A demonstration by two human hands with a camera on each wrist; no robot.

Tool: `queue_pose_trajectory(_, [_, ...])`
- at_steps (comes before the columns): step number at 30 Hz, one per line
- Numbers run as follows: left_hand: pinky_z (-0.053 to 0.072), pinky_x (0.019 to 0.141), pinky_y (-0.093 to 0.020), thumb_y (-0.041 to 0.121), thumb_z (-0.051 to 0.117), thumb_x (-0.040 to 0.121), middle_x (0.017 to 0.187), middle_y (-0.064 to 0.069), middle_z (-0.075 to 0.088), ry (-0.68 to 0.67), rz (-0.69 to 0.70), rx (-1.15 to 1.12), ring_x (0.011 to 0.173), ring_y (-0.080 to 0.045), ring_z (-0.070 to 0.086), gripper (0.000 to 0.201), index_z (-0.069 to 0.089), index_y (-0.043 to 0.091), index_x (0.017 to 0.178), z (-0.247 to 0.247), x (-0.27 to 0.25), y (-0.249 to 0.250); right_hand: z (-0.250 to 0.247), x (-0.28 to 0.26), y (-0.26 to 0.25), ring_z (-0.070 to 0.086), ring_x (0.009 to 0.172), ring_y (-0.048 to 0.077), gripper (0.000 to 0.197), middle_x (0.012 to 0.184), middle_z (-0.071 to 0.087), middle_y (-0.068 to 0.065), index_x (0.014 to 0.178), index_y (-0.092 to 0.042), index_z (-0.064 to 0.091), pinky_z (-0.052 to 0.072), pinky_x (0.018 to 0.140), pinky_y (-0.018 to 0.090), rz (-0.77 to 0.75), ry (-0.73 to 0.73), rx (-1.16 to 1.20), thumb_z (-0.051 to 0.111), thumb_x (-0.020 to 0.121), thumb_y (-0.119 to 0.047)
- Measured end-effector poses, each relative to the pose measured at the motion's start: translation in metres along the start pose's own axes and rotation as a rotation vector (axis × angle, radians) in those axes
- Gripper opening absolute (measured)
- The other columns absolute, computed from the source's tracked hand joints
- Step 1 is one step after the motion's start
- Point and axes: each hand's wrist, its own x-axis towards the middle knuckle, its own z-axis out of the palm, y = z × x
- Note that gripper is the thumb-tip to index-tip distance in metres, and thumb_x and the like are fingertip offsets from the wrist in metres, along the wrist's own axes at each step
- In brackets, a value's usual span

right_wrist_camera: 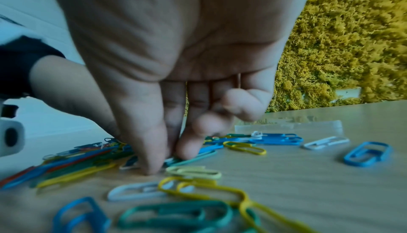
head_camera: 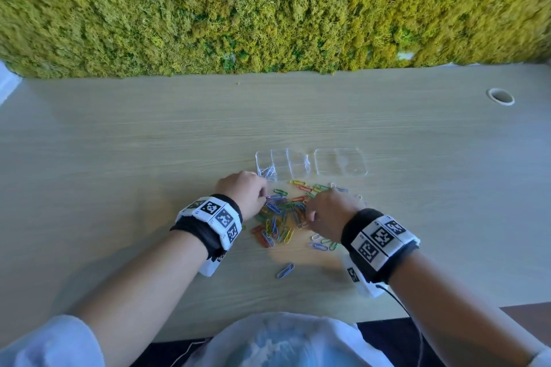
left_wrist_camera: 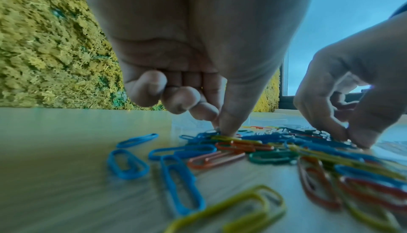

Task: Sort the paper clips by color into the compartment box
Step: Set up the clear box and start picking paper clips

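Observation:
A loose pile of paper clips (head_camera: 283, 214) in blue, red, yellow, green, orange and white lies on the wooden table between my hands. Behind it stands the clear compartment box (head_camera: 293, 158), its lid (head_camera: 340, 162) folded open to the right. A few pale clips (head_camera: 268, 172) lie in its near left compartment. My left hand (head_camera: 265, 196) is at the pile's far left edge, thumb and index tip pinching a pale clip (left_wrist_camera: 211, 130), other fingers curled. My right hand (right_wrist_camera: 169, 160) pinches a white clip (right_wrist_camera: 130, 166) lying flat at the pile's right side.
A single blue clip (head_camera: 285, 270) lies apart, nearer to me. A green moss wall (head_camera: 268, 9) rises along the table's far edge. A round cable hole (head_camera: 501, 96) sits at the far right. Bare wood spreads left and right of the pile.

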Motion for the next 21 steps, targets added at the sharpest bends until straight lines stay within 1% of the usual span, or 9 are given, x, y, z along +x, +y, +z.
queue_pose_trajectory(4, [0.05,0.071,-0.028,0.021,0.054,0.085,0.084,0.011,0.057,-0.014,-0.048,-0.102,0.078,-0.016,0.057,0.014,0.064,0.027,0.077,-0.002,-0.001,-0.004,0.0,-0.001,-0.003,0.065,0.088,0.016,0.018,0.102,0.065,-0.004,0.094,-0.025,0.064,0.057,0.075,0.031,0.003,0.005,0.02,0.047,0.09,-0.021])
queue_pose_trajectory(6, [0.049,0.071,-0.027,0.022,0.058,0.084,0.081,0.012,0.054,0.003,-0.067,-0.165,0.077,-0.014,0.055,0.011,0.066,0.025,0.077,-0.002,-0.002,-0.006,0.001,-0.001,-0.003,0.062,0.086,0.017,0.017,0.101,0.064,-0.004,0.094,-0.026,0.064,0.056,0.075,0.03,0.006,0.026,0.024,0.049,0.088,-0.022])
queue_pose_trajectory(8, [0.048,0.071,-0.025,0.021,0.062,0.082,0.079,0.012,0.058,0.031,-0.081,-0.241,0.077,-0.012,0.057,0.009,0.069,0.02,0.076,-0.002,-0.002,-0.009,0.003,-0.001,-0.006,0.061,0.082,0.019,0.017,0.095,0.064,-0.003,0.09,-0.021,0.064,0.055,0.073,0.031,0.031,0.017,0.019,0.047,0.087,-0.022])
queue_pose_trajectory(10, [0.05,0.072,-0.024,0.021,0.066,0.08,0.077,0.011,0.066,0.045,-0.098,-0.335,0.077,-0.012,0.062,0.008,0.069,0.019,0.073,-0.003,-0.003,-0.01,0.004,0.0,-0.01,0.064,0.082,0.021,0.022,0.093,0.066,0.0,0.09,-0.015,0.066,0.056,0.074,0.033,0.042,-0.007,-0.009,0.045,0.087,-0.022])
queue_pose_trajectory(12, [0.051,0.073,-0.024,0.021,0.069,0.079,0.078,0.01,0.068,0.03,-0.096,-0.408,0.076,-0.011,0.063,0.008,0.066,0.021,0.071,-0.004,-0.004,-0.01,0.006,0.0,-0.013,0.064,0.084,0.022,0.022,0.096,0.066,0.001,0.092,-0.015,0.066,0.057,0.074,0.035,0.031,-0.006,-0.029,0.046,0.087,-0.023])
queue_pose_trajectory(14, [0.048,0.071,-0.02,0.019,0.07,0.081,0.077,0.008,0.066,0.012,-0.079,-0.473,0.074,-0.011,0.061,0.006,0.067,0.024,0.079,-0.003,-0.005,-0.009,0.008,0.0,-0.014,0.064,0.089,0.021,0.02,0.102,0.065,0.0,0.098,-0.018,0.065,0.055,0.073,0.033,0.017,0.028,-0.021,0.049,0.088,-0.026])
queue_pose_trajectory(17, [0.041,0.06,-0.014,0.016,0.064,0.086,0.071,0.009,0.058,0.002,-0.077,-0.573,0.061,-0.007,0.053,0.013,0.068,0.024,0.096,0.002,-0.004,-0.008,0.008,0.0,-0.013,0.064,0.094,0.022,0.021,0.108,0.064,-0.001,0.101,-0.02,0.066,0.053,0.074,0.032,0.022,0.06,-0.021,0.052,0.089,-0.031])
queue_pose_trajectory(19, [0.047,0.059,-0.019,0.014,0.058,0.09,0.068,0.007,0.058,-0.059,-0.116,-0.665,0.056,-0.01,0.054,0.015,0.067,0.024,0.094,0.002,-0.004,-0.004,0.009,0.001,-0.013,0.064,0.091,0.023,0.023,0.104,0.065,-0.001,0.098,-0.019,0.067,0.052,0.073,0.032,0.036,0.053,-0.041,0.051,0.089,-0.032])
queue_pose_trajectory(21, [0.053,0.064,-0.03,0.009,0.052,0.09,0.069,0.0,0.059,-0.143,-0.17,-0.782,0.061,-0.016,0.059,0.018,0.063,0.022,0.084,0.002,-0.003,0.001,0.009,0.001,-0.015,0.061,0.081,0.021,0.022,0.099,0.066,0.0,0.094,-0.018,0.067,0.049,0.066,0.029,0.037,0.05,-0.044,0.049,0.088,-0.031])
